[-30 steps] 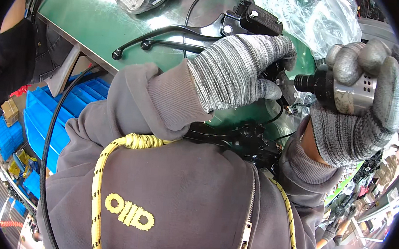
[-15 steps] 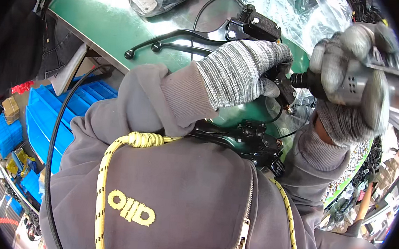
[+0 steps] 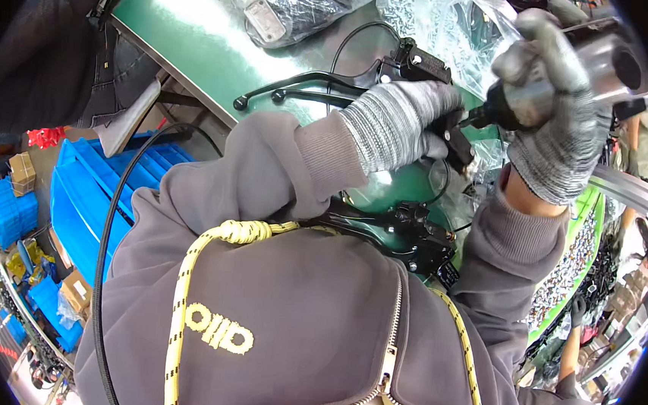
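A black brake lever assembly [image 3: 364, 78] with a boxy reservoir [image 3: 424, 62] lies on the green table. My left hand [image 3: 402, 125], in a striped knit glove, closes around the assembly's clamp end; its fingers hide most of the grip. A small black block [image 3: 461, 149] with a cable protrudes below the fingertips. My right hand [image 3: 556, 106], gloved in grey, wraps round a silver-and-black power screwdriver [image 3: 529, 104]. The tool's tip points left and down, right beside my left fingertips; whether it touches a screw cannot be made out. A second lever assembly [image 3: 390, 229] rests close to my body.
Plastic-bagged parts [image 3: 286, 9] and clear plastic wrap [image 3: 444, 29] lie at the table's far side. A blue crate [image 3: 80, 206] stands at the left by a black cable [image 3: 108, 239]. On the right is a green-edged tray [image 3: 567, 260] of small parts. Other people are at both sides.
The screwdriver has swung from nearly level to slanting, its rear end raised, and its tip is nearer my left fingers. My left hand keeps its hold. The view has shifted slightly.
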Demonstrator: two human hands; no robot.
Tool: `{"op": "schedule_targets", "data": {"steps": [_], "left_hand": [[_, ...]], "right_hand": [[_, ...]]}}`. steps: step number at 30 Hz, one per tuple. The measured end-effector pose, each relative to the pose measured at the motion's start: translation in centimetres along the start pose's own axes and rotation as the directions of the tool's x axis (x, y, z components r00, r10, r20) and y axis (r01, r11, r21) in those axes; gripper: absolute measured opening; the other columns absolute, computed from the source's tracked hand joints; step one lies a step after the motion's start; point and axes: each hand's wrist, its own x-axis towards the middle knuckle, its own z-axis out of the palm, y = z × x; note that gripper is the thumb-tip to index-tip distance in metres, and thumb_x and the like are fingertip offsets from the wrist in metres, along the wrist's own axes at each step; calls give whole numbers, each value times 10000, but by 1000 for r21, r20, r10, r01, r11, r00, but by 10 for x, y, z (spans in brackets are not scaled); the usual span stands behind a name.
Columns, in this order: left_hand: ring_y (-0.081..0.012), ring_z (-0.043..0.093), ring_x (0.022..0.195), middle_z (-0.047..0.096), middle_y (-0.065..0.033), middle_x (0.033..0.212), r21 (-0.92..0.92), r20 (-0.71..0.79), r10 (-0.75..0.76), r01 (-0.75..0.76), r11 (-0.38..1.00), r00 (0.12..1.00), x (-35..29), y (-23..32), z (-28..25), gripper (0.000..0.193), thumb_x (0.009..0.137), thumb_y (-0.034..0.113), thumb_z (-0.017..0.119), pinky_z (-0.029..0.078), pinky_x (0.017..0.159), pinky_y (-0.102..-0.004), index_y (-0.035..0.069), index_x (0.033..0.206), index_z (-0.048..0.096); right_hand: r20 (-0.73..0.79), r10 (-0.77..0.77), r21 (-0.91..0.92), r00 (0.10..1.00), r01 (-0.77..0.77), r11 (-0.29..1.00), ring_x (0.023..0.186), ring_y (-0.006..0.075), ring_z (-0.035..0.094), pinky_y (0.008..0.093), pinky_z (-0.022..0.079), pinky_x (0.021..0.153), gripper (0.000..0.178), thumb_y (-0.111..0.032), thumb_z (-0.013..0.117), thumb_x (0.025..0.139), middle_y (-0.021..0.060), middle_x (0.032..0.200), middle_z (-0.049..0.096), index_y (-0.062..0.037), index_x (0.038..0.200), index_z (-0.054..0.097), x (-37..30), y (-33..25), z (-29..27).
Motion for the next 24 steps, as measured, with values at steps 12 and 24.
{"op": "schedule_targets", "data": {"steps": [12, 24], "left_hand": [[-202, 658, 1028, 647, -123, 1175, 151, -239, 259, -228, 962, 936, -21, 23, -40, 239, 846, -6, 740, 584, 808, -283, 11, 1080, 695], [-200, 657, 1095, 665, -104, 1256, 22, -318, 96, -94, 995, 943, -5, -17, -37, 258, 832, 4, 754, 541, 955, -324, 1, 1085, 700]], "right_hand": [[-15, -228, 212, 974, 226, 951, 831, 197, 595, 341, 541, 756, 449, -250, 577, 963, 165, 994, 619, 93, 1251, 608, 23, -17, -33], [-160, -496, 58, 853, 510, 858, 603, 115, 547, 211, 434, 542, 323, -274, 607, 973, 124, 921, 649, 35, 1026, 686, 37, 38, 14]]}}
